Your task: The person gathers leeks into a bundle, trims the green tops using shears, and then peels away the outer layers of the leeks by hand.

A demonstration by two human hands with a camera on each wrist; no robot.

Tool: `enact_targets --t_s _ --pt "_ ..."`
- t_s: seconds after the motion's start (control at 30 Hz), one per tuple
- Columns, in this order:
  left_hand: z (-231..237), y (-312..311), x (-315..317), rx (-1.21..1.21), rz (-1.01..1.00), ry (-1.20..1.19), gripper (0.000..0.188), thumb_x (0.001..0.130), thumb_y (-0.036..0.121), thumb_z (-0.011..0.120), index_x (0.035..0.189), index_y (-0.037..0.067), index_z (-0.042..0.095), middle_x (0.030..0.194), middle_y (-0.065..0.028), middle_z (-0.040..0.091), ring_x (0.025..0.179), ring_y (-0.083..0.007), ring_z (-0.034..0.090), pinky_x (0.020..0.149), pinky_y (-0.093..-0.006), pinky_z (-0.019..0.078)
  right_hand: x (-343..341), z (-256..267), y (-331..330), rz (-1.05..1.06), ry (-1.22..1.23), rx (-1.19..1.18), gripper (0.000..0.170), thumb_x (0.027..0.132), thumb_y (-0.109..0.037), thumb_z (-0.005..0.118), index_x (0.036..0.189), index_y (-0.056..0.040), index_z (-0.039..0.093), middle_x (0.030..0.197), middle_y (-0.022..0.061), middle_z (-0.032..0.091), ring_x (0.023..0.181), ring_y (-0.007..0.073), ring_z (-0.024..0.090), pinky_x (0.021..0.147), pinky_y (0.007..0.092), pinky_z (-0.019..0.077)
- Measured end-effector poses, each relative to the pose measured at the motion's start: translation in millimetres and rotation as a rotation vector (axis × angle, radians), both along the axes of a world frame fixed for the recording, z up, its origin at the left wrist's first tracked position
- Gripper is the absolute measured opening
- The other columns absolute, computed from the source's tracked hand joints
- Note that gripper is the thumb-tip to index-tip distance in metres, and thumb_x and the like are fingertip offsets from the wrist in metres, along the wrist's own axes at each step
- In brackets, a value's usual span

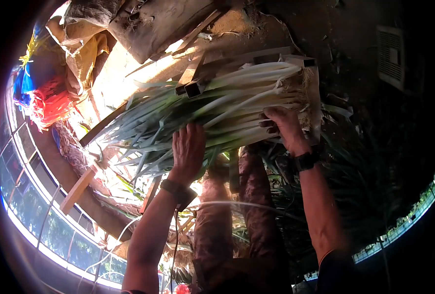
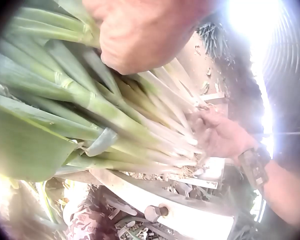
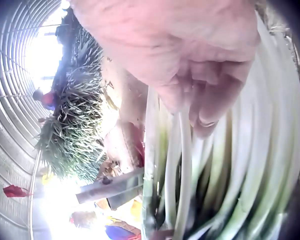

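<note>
A thick bundle of long green onions (image 1: 227, 108) lies across a metal-framed rack, green leaves to the left and white stems and roots to the right. My left hand (image 1: 188, 149) grips the leaves near the middle of the bundle, knuckles up; its fingertips are hidden. At the white end, my right hand (image 1: 285, 126) has its fingers curled. The right wrist view shows that hand (image 3: 190, 65) with thumb and fingers pinching a thin white stem (image 3: 184, 165) over the other stalks. Both wrists wear dark straps.
Square metal tubes of the rack (image 1: 194, 89) stick up beside the bundle, and an end plate (image 1: 315, 105) stands by the roots. Sacks (image 1: 85, 49) and a red net bag (image 1: 51, 100) lie at the left. A big pile of green onions (image 3: 77, 120) stands beyond.
</note>
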State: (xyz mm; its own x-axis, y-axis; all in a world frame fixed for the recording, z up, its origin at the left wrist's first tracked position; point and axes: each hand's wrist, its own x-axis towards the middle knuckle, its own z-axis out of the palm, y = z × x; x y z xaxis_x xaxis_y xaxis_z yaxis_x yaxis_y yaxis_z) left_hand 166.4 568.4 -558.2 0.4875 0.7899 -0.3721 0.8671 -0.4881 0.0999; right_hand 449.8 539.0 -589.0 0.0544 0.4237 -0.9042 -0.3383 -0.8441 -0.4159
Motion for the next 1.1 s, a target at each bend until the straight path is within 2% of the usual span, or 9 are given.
enact_targets --t_s 0.03,0.2,0.4,0.5,0.63,0.7,0.8,1.07,1.1 --pt "6 -2 -1 -0.021 0.015 -0.048 0.015 0.081 0.006 0.058 0.096 0.005 0.056 0.097 -0.0124 0.056 0.088 -0.0304 0.058 0.075 -0.0425 0.0489 -4 4 -5 0.015 0.025 -0.016 0.034 0.095 -0.027 0.07 0.118 -0.0026 0.066 0.105 0.0063 0.073 0.087 0.0162 0.07 0.065 0.0283 0.048" --pt "46 1 -2 -0.13 0.027 -0.057 0.024 0.08 0.003 0.058 0.104 0.003 0.057 0.102 -0.0131 0.056 0.091 -0.0316 0.06 0.07 -0.043 0.0519 -21 6 -6 -0.212 0.223 0.13 0.049 0.092 -0.033 0.072 0.128 -0.002 0.059 0.112 0.0067 0.068 0.092 0.0181 0.07 0.071 0.03 0.0495" --pt "53 15 -3 -0.123 -0.004 -0.185 0.027 0.081 0.001 0.06 0.108 0.003 0.057 0.101 -0.0123 0.058 0.091 -0.0327 0.063 0.068 -0.0446 0.0522 -28 -4 10 -0.33 0.163 -0.03 0.029 0.091 -0.029 0.072 0.106 -0.0049 0.063 0.095 0.0055 0.068 0.076 0.0169 0.067 0.066 0.0299 0.0477" --pt "42 9 -1 -0.318 0.099 -0.216 0.024 0.087 0.012 0.065 0.108 0.006 0.057 0.097 -0.0127 0.058 0.086 -0.0347 0.065 0.061 -0.0479 0.05 -19 -22 6 -0.33 0.108 0.065 0.017 0.093 -0.023 0.067 0.093 -0.0057 0.065 0.08 0.0038 0.065 0.069 0.0152 0.065 0.062 0.0287 0.0475" --pt "28 10 -3 -0.378 0.194 -0.291 0.023 0.085 0.015 0.066 0.105 0.007 0.058 0.096 -0.0122 0.057 0.086 -0.0343 0.063 0.063 -0.0481 0.0494 -10 -38 4 -0.373 0.025 -0.012 0.017 0.093 -0.023 0.065 0.092 -0.0061 0.064 0.078 0.0037 0.065 0.069 0.0155 0.068 0.059 0.0278 0.0496" --pt "13 23 3 -0.029 0.183 -0.166 0.016 0.084 0.014 0.065 0.098 0.008 0.06 0.095 -0.011 0.056 0.087 -0.0322 0.06 0.069 -0.0461 0.0483 -8 -44 2 -0.34 -0.007 -0.019 0.017 0.092 -0.023 0.065 0.091 -0.0062 0.064 0.078 0.0038 0.065 0.067 0.0158 0.068 0.057 0.0275 0.0493" --pt "-17 34 5 0.121 0.042 0.014 0.01 0.083 0.011 0.062 0.092 0.008 0.061 0.094 -0.0102 0.054 0.089 -0.0296 0.056 0.075 -0.0429 0.0461 -10 -37 4 -0.324 -0.05 -0.053 0.018 0.093 -0.024 0.066 0.091 -0.0066 0.064 0.078 0.0043 0.065 0.063 0.016 0.065 0.055 0.0282 0.0473" --pt "-1 43 1 0.05 0.043 -0.074 0.011 0.083 0.008 0.061 0.094 0.007 0.061 0.096 -0.0131 0.056 0.092 -0.0322 0.057 0.079 -0.0445 0.046 -9 -21 7 -0.39 0.026 0.002 0.02 0.095 -0.024 0.065 0.091 -0.005 0.063 0.077 0.0049 0.064 0.065 0.0164 0.062 0.059 0.0308 0.0462" --pt "11 43 6 0.008 0.148 -0.255 0.014 0.084 0.007 0.062 0.098 0.006 0.061 0.096 -0.0145 0.059 0.091 -0.0342 0.059 0.078 -0.0463 0.0472 -9 -15 11 -0.416 0.028 0.008 0.021 0.095 -0.024 0.064 0.092 -0.0038 0.063 0.077 0.0056 0.064 0.064 0.0181 0.064 0.059 0.0317 0.047"
